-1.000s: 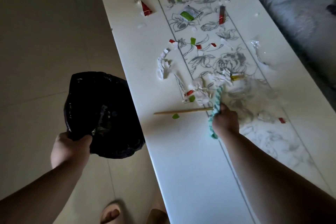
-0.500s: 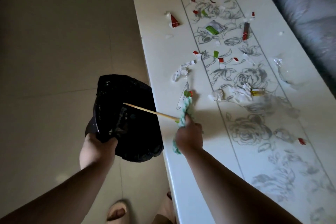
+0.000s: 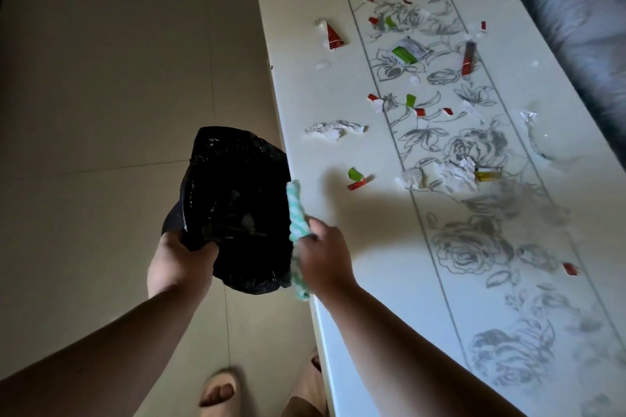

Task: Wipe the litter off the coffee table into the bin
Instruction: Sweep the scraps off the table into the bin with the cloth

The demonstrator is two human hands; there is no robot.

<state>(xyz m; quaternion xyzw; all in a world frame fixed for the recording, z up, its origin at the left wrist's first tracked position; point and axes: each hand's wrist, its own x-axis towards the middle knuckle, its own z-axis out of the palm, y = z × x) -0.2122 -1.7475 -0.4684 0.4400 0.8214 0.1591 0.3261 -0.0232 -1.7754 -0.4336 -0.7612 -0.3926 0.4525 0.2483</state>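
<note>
My left hand [image 3: 179, 257] grips the near rim of a bin lined with a black bag [image 3: 233, 193], held just off the left edge of the white coffee table [image 3: 382, 284]. My right hand [image 3: 325, 257] is shut on a green-and-white cloth [image 3: 297, 220] right at that table edge, touching the bin's side. Small litter lies on the table beyond: a green and red scrap [image 3: 355, 178], crumpled white paper [image 3: 333, 129], a paper wad with a yellow wrapper [image 3: 454, 173], a green sachet [image 3: 408, 51], a red packet [image 3: 333, 37].
A grey sofa [image 3: 576, 10] runs along the table's far right side. Beige floor tiles [image 3: 118, 78] lie left of the table. My feet in slippers [image 3: 220, 393] stand by the table's near left edge. A clear plastic wrapper [image 3: 538, 142] lies near the right edge.
My right hand swept the cloth leftward across the table to its edge. The wooden stick and some scraps went off the edge into the bin, which my left hand brought closer.
</note>
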